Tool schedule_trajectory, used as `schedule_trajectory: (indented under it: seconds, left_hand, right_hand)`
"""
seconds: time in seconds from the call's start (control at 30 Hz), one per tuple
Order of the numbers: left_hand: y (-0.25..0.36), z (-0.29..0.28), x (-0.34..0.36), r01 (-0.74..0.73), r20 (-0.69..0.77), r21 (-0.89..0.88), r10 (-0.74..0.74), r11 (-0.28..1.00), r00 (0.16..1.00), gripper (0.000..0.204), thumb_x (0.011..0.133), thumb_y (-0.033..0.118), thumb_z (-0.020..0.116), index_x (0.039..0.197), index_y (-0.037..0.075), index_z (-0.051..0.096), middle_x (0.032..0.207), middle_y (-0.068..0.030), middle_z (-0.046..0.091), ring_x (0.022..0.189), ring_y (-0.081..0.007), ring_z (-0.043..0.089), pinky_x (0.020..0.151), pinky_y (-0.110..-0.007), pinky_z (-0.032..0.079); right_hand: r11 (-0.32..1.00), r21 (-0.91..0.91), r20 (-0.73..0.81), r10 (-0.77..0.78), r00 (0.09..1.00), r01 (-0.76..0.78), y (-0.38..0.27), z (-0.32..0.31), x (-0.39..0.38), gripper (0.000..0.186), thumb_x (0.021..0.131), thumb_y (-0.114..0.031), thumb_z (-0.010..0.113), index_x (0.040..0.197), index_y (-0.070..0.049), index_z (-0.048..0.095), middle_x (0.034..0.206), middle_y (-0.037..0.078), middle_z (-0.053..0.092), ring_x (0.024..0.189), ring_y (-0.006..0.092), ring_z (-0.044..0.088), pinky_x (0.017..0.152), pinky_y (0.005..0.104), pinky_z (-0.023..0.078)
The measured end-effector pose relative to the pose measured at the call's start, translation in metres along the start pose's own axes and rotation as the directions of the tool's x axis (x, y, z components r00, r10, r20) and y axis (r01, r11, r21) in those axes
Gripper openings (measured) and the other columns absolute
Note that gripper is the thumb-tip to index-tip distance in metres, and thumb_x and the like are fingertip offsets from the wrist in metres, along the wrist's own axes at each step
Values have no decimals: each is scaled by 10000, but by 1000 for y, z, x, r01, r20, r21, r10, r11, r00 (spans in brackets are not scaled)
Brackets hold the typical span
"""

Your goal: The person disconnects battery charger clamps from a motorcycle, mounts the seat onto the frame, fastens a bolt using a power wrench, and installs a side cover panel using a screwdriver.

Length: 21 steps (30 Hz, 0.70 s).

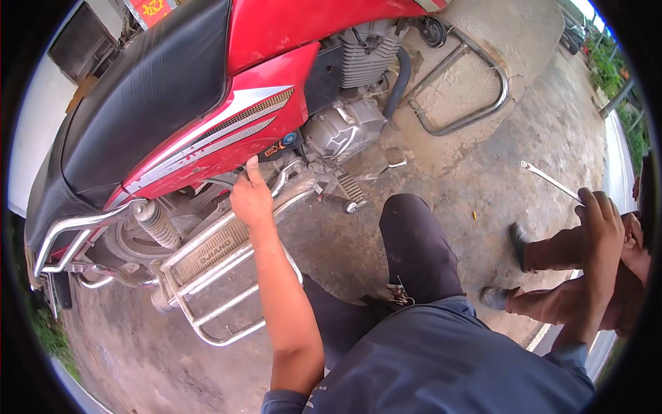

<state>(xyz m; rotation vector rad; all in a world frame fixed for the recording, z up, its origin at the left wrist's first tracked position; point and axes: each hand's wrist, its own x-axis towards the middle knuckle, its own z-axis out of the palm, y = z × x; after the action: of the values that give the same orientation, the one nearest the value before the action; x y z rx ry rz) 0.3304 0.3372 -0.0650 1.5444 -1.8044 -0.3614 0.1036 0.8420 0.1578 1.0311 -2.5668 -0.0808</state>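
Observation:
A red motorcycle [276, 31] with a black seat [148, 103] leans across the upper left. My left hand [252, 196] is at the lower edge of its red side panel [207, 148], thumb up against the edge. Its other fingers curl underneath and are partly hidden. Out to the right, my right hand [600, 217] is closed around one end of a silver wrench [550, 181], whose free end points up and left, apart from the motorcycle. The grey engine [348, 127] sits ahead of my left hand.
A chrome side rack with a footboard [210, 255] juts out below my left forearm. A metal guard bar [500, 90] extends from the front. Another person's brown-trousered leg [558, 252] stands at right, beside my right arm. Concrete floor [455, 165] lies beneath.

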Motion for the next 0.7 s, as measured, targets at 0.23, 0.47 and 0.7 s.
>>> schedule_trajectory:
  seconds: [0.23,0.47,0.7]
  left_hand:
    - [-5,7,3,-30,2,11,30,999,1000,732,1012,684,447,925,36,776,853,-272,717,865,-507,680,760,-581,518]
    - [-9,7,-1,-80,-21,-25,79,997,997,632,1040,581,502,973,13,770,853,-283,710,852,-509,679,753,-557,520]
    - [-6,9,1,-81,-7,-14,81,997,997,612,1051,562,485,1036,22,773,904,-282,719,890,-510,676,790,-553,517]
  right_hand:
    - [730,683,403,-403,821,23,-135,148,49,401,940,-145,673,1310,-72,537,940,204,689,867,447,671,743,497,527]
    - [263,954,41,-585,810,142,-206,160,88,501,936,-119,637,1411,-55,491,1096,250,664,1017,450,662,873,488,530]
    - [99,981,-97,-488,868,166,-255,205,85,504,968,-178,644,1441,-42,529,1181,226,694,1023,381,697,892,436,544]
